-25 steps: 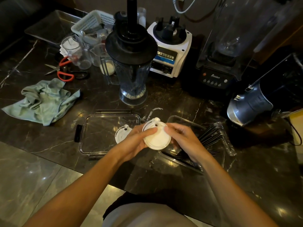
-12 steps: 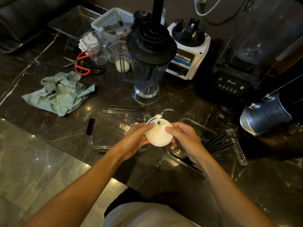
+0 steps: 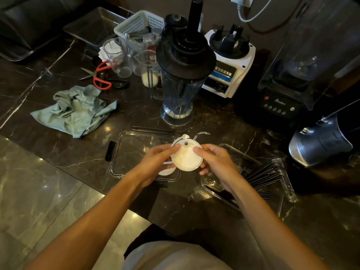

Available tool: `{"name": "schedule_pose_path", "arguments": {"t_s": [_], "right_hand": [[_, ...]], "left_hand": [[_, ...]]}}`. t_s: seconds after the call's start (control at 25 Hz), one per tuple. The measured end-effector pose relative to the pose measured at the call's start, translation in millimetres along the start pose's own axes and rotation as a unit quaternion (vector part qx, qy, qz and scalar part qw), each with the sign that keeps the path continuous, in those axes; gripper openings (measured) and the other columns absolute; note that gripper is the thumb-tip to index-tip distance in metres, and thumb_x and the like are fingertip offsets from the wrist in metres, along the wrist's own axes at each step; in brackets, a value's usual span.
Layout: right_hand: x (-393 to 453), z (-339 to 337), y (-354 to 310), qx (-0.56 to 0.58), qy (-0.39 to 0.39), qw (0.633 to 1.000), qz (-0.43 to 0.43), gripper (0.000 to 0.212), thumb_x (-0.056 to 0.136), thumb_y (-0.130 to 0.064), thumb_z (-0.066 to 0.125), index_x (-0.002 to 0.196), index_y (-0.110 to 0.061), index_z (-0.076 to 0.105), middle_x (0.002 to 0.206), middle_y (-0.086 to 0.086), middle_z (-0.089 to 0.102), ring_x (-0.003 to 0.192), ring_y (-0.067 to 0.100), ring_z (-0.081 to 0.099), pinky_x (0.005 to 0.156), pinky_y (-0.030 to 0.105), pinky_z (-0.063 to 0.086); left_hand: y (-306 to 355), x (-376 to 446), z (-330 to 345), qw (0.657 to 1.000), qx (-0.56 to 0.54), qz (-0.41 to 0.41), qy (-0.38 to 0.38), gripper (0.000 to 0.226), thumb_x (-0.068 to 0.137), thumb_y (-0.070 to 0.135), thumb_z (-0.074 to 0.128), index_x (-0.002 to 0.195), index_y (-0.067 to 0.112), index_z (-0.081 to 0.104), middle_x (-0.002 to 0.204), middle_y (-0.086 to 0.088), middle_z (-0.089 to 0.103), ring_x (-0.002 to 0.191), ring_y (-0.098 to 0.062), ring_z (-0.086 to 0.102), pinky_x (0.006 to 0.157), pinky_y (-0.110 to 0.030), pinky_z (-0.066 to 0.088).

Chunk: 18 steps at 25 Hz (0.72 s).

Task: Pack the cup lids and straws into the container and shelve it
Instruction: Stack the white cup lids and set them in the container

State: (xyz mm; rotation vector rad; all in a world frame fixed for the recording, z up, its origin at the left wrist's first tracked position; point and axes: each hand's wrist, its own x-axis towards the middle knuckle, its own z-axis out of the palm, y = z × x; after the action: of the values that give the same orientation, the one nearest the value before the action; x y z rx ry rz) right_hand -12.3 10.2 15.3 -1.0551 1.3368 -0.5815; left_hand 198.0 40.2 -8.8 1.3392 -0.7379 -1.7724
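both hands [image 3: 155,162] [image 3: 216,164] gripping white cup lid [image 3: 187,157] | lifted slightly vs a sec ago, not binned | container [image 3: 241,172] waiting

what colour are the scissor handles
Red-orange, on the scissors behind the cloth; head view.

We observe both forearms bare, entering from 6 o'clock and converging toward centre frame. Our left hand [image 3: 155,162] sits at 9 o'clock of the white lid [image 3: 187,157], thumb pressed on its upper face near the rim, remaining fingers curled beneath. Our right hand [image 3: 216,162] sits at 3 o'clock of the same lid, thumb on top, fingers wrapped under the edge. Both wrists are slightly flexed, palms turned inward and facing one another. Both hands grip the lid.
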Motion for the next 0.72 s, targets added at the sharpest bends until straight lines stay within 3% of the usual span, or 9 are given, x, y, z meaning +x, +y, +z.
{"name": "schedule_pose_path", "arguments": {"t_s": [0.16, 0.32, 0.48, 0.56, 0.72], "right_hand": [[20.8, 17.8, -21.9, -0.027, 0.025, 0.999, -0.016, 0.029, 0.097, -0.037, 0.07, 0.105, -0.01, 0.077, 0.088, 0.004, 0.069, 0.079, 0.012, 0.064, 0.066, 0.029, 0.062], [36.8, 46.6, -17.8, -0.059, 0.032, 0.998, 0.008, 0.024, 0.099, -0.031, 0.067, 0.109, -0.009, 0.07, 0.088, 0.004, 0.069, 0.078, 0.012, 0.066, 0.067, 0.032, 0.065], [35.4, 64.1, 20.7, -0.12, 0.022, 0.991, 0.049, 0.009, 0.098, -0.027, 0.065, 0.096, -0.019, 0.067, 0.093, 0.006, 0.071, 0.081, 0.014, 0.069, 0.07, 0.036, 0.066], [35.4, 66.5, 38.2, -0.13, 0.031, 0.989, 0.061, 0.012, 0.098, -0.028, 0.063, 0.101, -0.017, 0.067, 0.098, 0.009, 0.073, 0.084, 0.017, 0.07, 0.072, 0.039, 0.066], [42.1, 72.0, 54.0, -0.178, 0.05, 0.981, 0.062, 0.023, 0.095, -0.04, 0.056, 0.108, -0.024, 0.066, 0.102, -0.001, 0.071, 0.093, 0.018, 0.07, 0.082, 0.05, 0.064]], "left_hand": [[26.3, 9.1, -25.6, 0.998, 0.036, 0.013, 0.047, 0.024, 0.09, 0.022, 0.076, 0.112, 0.013, 0.078, 0.113, -0.005, 0.077, 0.111, -0.023, 0.07, 0.097, -0.041, 0.058], [21.5, 9.8, -42.5, 0.984, 0.065, 0.026, 0.164, 0.026, 0.083, 0.024, 0.083, 0.103, 0.009, 0.078, 0.106, -0.007, 0.078, 0.102, -0.024, 0.075, 0.09, -0.046, 0.062], [-18.8, -3.4, -47.2, 0.974, 0.092, 0.005, 0.205, 0.018, 0.086, 0.019, 0.08, 0.1, 0.008, 0.078, 0.097, -0.006, 0.077, 0.094, -0.021, 0.075, 0.079, -0.029, 0.063], [-37.0, -6.6, -45.4, 0.974, 0.081, -0.001, 0.213, 0.017, 0.087, 0.018, 0.08, 0.101, 0.01, 0.078, 0.096, -0.006, 0.078, 0.092, -0.019, 0.075, 0.075, -0.024, 0.061], [-48.1, -3.8, -43.1, 0.976, 0.088, 0.01, 0.2, 0.011, 0.089, 0.018, 0.078, 0.099, 0.018, 0.076, 0.097, -0.006, 0.077, 0.076, 0.0, 0.072, 0.066, -0.014, 0.057]]}}
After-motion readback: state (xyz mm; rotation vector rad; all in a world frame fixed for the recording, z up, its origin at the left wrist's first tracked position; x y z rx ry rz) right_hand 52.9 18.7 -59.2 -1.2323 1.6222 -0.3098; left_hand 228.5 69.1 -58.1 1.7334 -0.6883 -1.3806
